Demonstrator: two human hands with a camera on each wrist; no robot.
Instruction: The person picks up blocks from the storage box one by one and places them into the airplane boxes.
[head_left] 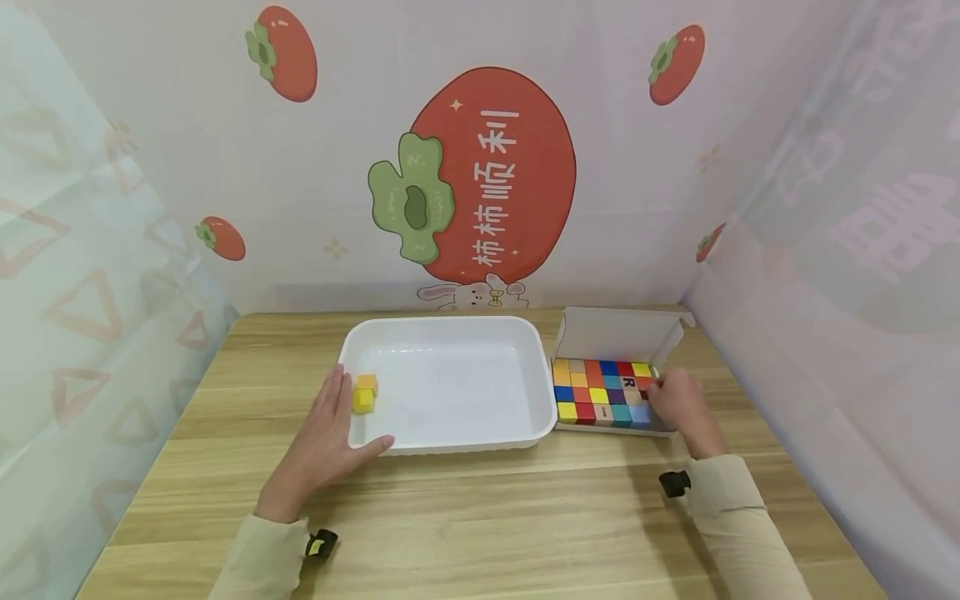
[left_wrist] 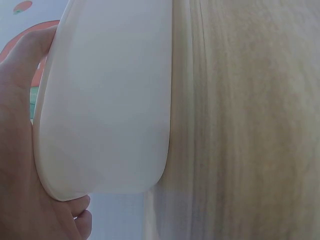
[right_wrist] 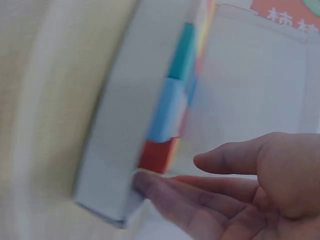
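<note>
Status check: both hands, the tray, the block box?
Left hand steadies white tray. Right hand open at block box. Two yellow blocks in tray. Nothing obstructing.

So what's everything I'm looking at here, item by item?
White rectangular plastic tray: one, middle of the table.
Small wooden cubes in the tray: two, orange and yellow, at its left edge.
White cardboard box of coloured cubes: one, lid open, right of the tray.
Light wooden table: one, underneath everything.
Persimmon-print backdrop: behind.
Left hand: rests on the tray's left rim.
Right hand: at the box's right side; grip unclear.
</note>
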